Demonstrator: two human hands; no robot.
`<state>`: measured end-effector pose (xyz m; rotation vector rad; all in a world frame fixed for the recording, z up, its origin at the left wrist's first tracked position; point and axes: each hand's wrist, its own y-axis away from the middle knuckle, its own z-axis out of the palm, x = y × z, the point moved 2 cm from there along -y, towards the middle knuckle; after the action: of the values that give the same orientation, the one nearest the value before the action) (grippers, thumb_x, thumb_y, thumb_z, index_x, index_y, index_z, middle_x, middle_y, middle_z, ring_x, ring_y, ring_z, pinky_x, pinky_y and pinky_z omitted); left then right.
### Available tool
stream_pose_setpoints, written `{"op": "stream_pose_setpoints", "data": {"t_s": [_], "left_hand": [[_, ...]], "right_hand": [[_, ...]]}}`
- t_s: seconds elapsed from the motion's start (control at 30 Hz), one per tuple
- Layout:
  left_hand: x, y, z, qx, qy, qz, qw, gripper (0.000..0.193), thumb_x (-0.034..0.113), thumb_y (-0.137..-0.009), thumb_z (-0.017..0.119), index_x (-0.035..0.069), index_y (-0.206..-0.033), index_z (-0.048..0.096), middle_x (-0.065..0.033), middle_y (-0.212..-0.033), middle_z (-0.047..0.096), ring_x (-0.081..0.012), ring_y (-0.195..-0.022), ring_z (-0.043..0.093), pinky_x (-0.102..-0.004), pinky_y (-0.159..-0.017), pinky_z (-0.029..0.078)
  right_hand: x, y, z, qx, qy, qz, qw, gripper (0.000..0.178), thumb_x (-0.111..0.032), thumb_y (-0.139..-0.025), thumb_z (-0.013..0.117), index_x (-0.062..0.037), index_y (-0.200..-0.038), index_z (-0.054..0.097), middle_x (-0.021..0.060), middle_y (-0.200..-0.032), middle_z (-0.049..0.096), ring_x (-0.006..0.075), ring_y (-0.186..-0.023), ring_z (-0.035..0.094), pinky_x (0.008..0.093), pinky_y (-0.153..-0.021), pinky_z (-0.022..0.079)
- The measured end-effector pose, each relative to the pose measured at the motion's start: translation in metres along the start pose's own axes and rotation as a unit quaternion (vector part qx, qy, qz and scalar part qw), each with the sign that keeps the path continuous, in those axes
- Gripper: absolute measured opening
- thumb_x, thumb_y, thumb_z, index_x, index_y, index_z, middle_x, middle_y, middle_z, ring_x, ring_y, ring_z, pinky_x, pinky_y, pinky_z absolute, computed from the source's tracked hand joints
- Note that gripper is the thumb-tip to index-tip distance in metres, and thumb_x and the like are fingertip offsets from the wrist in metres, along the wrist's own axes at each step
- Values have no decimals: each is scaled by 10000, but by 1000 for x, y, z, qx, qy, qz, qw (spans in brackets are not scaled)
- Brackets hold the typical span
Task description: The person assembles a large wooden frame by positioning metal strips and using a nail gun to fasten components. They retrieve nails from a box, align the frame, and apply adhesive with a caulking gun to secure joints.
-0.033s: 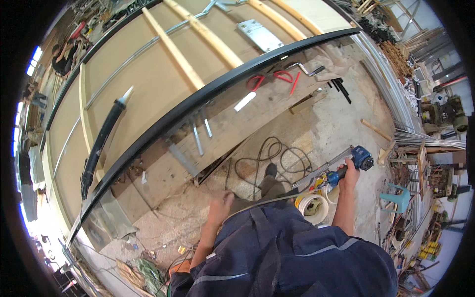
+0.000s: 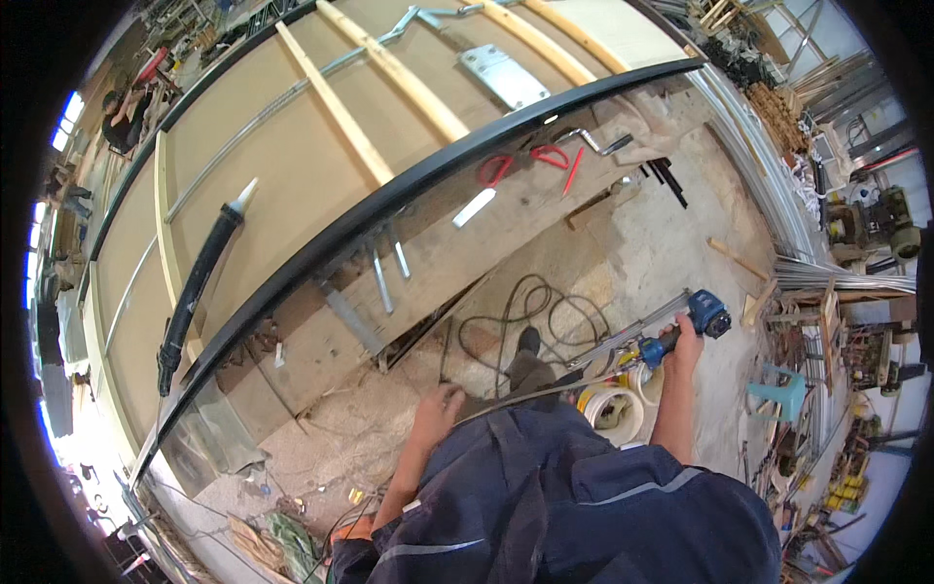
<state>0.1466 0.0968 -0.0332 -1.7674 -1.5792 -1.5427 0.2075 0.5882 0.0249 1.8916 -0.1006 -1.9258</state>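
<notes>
My right hand (image 2: pixel 684 347) is wrapped round the black handle of a blue cordless power tool (image 2: pixel 708 313), held out at my right side above the floor. The tool's narrower end points back toward my body. My left hand (image 2: pixel 438 411) hangs low in front of my waist with its fingers curled in. Whether anything sits inside them cannot be made out. A thin strip (image 2: pixel 506 397) runs from beside that hand across my front toward the tool. White buckets (image 2: pixel 634 428) stand just below the tool, near my right forearm.
Ahead lies a large panel with a black frame edge (image 2: pixel 409 185) and wooden slats (image 2: pixel 336 107). A black caulking gun (image 2: pixel 199 292) rests on it. Red-handled scissors (image 2: pixel 494 173) lie on a board below. A black cable (image 2: pixel 506 316) coils by my foot. A teal stool (image 2: pixel 778 391) stands right.
The view has shifted a little, so the panel and the things on it sit slightly further left. Both hands keep nearly the same posture, the right one still round the power tool.
</notes>
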Motion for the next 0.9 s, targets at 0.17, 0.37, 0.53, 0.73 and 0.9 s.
{"op": "stream_pose_setpoints", "data": {"t_s": [0.17, 0.37, 0.53, 0.73, 0.9], "left_hand": [[-64, -24, 85, -65, -111, 155, 979, 368, 302, -911, 652, 31, -1158, 671, -243, -1085, 677, -396, -1023, 648, -470, -860, 515], [-56, -62, 130, -134, -97, -32, 986, 372, 298, -896, 656, 37, -1160, 675, -244, -1096, 675, -415, -1033, 640, -474, -880, 509], [-22, -91, 124, -100, -207, -57, 971, 319, 261, -888, 647, 43, -1115, 693, -230, -1059, 687, -411, -1022, 641, -459, -882, 508], [73, -134, 79, 20, -150, 3, 988, 248, 222, -888, 654, 5, -991, 716, -211, -982, 703, -391, -954, 661, -434, -842, 515], [162, -182, 39, -44, -117, -36, 991, 272, 245, -919, 660, -17, -977, 707, -196, -878, 714, -330, -835, 696, -387, -762, 524]], "right_hand": [[-9, -63, 28, -16, -42, 37, 998, 218, -79, -798, 731, -35, -938, 570, 71, -791, 584, 197, -614, 596, 361, -530, 528], [-36, -129, 47, -52, -108, 87, 989, 174, -78, -820, 714, -27, -927, 587, 70, -769, 592, 188, -613, 609, 372, -538, 534], [-61, -154, 62, -53, -128, 87, 987, 155, -71, -832, 706, -20, -932, 598, 72, -781, 597, 182, -605, 599, 370, -546, 533], [-74, -178, 52, -11, -154, 62, 986, 163, -102, -842, 707, -13, -937, 609, 68, -820, 604, 178, -620, 593, 368, -559, 525], [-82, -197, 48, 24, -195, 70, 978, 160, -160, -883, 681, -24, -941, 621, 60, -839, 609, 168, -669, 581, 356, -587, 521]]}}
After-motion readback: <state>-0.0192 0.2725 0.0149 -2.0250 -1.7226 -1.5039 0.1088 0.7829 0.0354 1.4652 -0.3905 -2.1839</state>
